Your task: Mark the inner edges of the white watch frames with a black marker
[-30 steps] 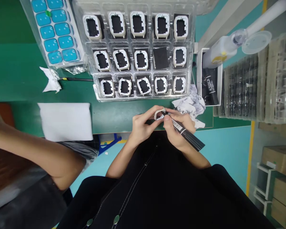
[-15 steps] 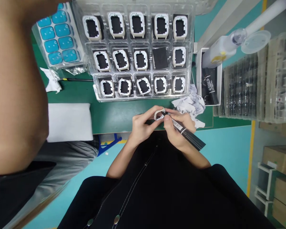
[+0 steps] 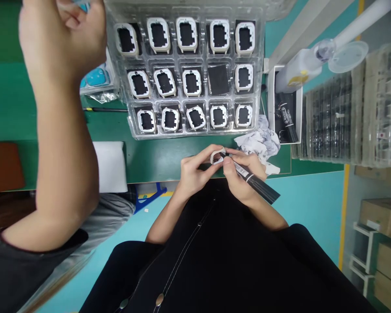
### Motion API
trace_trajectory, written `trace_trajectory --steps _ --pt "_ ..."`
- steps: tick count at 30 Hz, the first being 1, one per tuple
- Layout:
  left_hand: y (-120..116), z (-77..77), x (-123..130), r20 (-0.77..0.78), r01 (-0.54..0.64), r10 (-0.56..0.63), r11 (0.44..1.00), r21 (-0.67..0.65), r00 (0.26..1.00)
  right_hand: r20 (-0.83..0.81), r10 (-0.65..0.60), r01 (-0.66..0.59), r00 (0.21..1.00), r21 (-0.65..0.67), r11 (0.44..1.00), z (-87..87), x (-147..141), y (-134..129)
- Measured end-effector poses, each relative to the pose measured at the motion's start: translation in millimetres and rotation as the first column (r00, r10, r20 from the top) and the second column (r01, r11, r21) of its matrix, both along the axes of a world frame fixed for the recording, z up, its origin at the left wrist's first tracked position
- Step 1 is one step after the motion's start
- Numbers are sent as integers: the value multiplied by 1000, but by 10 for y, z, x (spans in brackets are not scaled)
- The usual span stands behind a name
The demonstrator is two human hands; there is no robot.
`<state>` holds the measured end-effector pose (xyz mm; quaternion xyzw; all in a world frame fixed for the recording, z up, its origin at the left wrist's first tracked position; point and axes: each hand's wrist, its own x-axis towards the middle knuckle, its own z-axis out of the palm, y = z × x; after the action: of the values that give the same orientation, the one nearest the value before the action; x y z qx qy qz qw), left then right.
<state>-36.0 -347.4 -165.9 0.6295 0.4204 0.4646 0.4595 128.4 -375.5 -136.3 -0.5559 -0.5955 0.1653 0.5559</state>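
Between thumb and fingers, my left hand [image 3: 195, 171] grips a small white frame [image 3: 214, 156], tilted on its edge, at the front of the table. My right hand [image 3: 243, 176] is closed around a black marker pen [image 3: 260, 188] with a barcode label on its barrel. The marker's tip end points into the opening of the frame; whether it touches the inside I cannot tell. Beyond my hands lies a clear plastic tray [image 3: 182, 134] with rows of similar white frames, each on a black pad. One compartment shows only a black pad [image 3: 219, 80].
A co-worker's arm [image 3: 65, 143] reaches in from the left over the table. Crumpled white cloth [image 3: 263, 141] lies right of my hands. Behind it stand a white box [image 3: 299, 117] with markers, a bottle [image 3: 296, 71] and stacked trays [image 3: 329, 117]. A white pad [image 3: 112, 167] lies left.
The co-worker's arm has shifted, its hand now showing above the blue pieces at upper left. My hands, the white frame and the marker look nearly unmoved.
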Motion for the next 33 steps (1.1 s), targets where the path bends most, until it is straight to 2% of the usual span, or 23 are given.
trace_trajectory --steps 6,13,17,20,23,25,29,31,33 --pt "-29 -32 -23 44 10 -7 998 -69 999 -74 44 -42 996 19 999 -19 2 -13" --pt "-7 -41 -50 49 29 -23 993 -113 999 -233 68 -78 970 -34 996 -130 0 -68" --pt "-11 -70 -39 100 26 -12 990 -137 995 -299 93 -91 950 21 996 -169 32 -63" --pt "-15 -47 -28 97 13 -1 993 -121 995 -306 61 -43 950 64 997 -223 110 -66" --pt "45 86 -42 -29 -49 49 999 -9 998 -275 -3 20 961 61 998 -325 215 -87" --pt "160 231 -61 -150 -112 136 982 153 979 -301 -17 18 953 -1 1000 -405 271 -100" --pt "610 476 -49 -354 -129 327 868 480 876 -379 -9 -4 925 -35 999 -513 310 -97" --pt "914 483 5 -420 -113 377 839 531 825 -361 4 -15 933 -27 1000 -527 307 -82" --pt "1211 405 79 -467 -87 365 852 516 805 -340 16 -25 940 -21 999 -528 307 -67"
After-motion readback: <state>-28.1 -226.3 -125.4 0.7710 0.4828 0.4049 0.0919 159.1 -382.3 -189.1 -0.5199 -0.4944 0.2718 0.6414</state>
